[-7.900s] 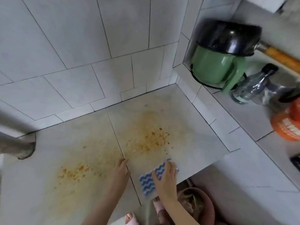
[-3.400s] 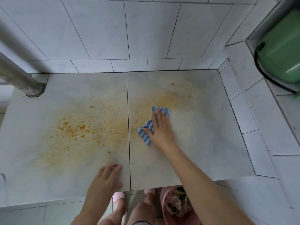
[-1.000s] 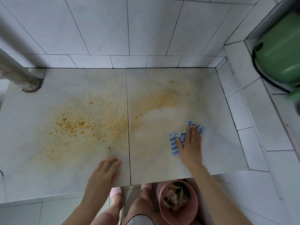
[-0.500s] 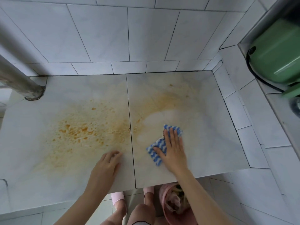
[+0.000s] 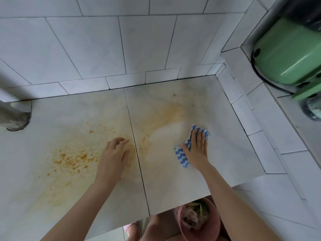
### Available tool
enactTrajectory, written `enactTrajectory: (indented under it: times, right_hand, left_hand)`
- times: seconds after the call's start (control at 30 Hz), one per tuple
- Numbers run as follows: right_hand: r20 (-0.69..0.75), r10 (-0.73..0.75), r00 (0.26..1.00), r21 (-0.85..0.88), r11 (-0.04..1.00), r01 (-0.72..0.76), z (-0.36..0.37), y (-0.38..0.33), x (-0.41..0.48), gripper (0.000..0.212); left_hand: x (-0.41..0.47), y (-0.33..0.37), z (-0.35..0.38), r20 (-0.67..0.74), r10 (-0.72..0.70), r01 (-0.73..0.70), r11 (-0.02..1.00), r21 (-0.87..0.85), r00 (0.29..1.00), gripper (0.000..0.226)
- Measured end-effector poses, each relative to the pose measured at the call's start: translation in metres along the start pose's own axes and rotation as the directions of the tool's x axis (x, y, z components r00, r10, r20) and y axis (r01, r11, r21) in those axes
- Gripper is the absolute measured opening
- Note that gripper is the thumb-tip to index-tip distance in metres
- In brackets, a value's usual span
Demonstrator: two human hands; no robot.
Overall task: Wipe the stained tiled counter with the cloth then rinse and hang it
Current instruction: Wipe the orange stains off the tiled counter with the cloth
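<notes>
The tiled counter (image 5: 231, 153) is made of two large pale tiles. Orange stains (image 5: 73, 159) with crumbs cover the left tile, and a fainter orange smear (image 5: 172, 110) sits at the back of the right tile. A paler wiped patch (image 5: 163, 136) shows in front of that smear. My right hand (image 5: 196, 150) lies flat on a blue-and-white wavy-striped cloth (image 5: 180, 155), pressing it onto the right tile. My left hand (image 5: 112, 159) rests over the left tile near the tile joint, fingers spread, holding nothing.
A grey pipe (image 5: 12, 117) enters the counter at the far left. A green pot (image 5: 288, 54) stands on the raised ledge at the right. A pink bin (image 5: 199, 220) with waste sits on the floor below the counter's front edge. Tiled wall (image 5: 104, 46) rises behind.
My right hand has slid the cloth to the right and farther back on the right tile. My left hand has moved forward onto the stained area near the joint.
</notes>
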State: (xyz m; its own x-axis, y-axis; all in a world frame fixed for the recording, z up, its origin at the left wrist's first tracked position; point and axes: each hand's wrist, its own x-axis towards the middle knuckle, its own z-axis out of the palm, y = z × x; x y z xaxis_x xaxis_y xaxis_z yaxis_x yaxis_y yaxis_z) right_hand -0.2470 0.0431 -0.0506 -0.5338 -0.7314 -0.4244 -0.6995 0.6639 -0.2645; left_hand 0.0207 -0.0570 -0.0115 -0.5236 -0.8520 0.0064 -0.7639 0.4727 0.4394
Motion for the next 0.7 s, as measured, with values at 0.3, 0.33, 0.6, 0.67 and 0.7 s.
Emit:
enactTrajectory:
  times: [0.3, 0.33, 0.6, 0.67, 0.7]
  right_hand:
    - [-0.172, -0.052, 0.984, -0.27, 0.963, 0.004, -0.014, 0.011, 0.075, 0.055]
    - [-0.18, -0.04, 0.983, -0.264, 0.964, -0.009, -0.015, 0.009, 0.081, 0.057]
    - [-0.268, -0.235, 0.934, -0.218, 0.959, 0.179, -0.01, -0.054, 0.096, 0.053]
    - [-0.203, -0.325, 0.924, -0.247, 0.93, 0.273, 0.002, -0.08, 0.085, 0.055]
    - [-0.176, -0.357, 0.917, -0.241, 0.919, 0.312, 0.011, -0.091, 0.079, 0.055]
  left_hand:
    - [0.064, -0.011, 0.004, 0.0, -0.122, 0.122, 0.992, 0.026, 0.993, 0.039]
    - [0.072, -0.011, 0.004, 0.003, -0.126, 0.126, 0.992, 0.03, 0.992, 0.039]
    - [0.131, -0.014, 0.003, 0.017, -0.147, 0.146, 0.988, 0.044, 0.989, 0.041]
    - [0.134, -0.016, 0.003, 0.024, -0.16, 0.158, 0.986, 0.049, 0.987, 0.041]
    - [0.134, -0.018, 0.003, 0.023, -0.166, 0.165, 0.985, 0.05, 0.986, 0.04]
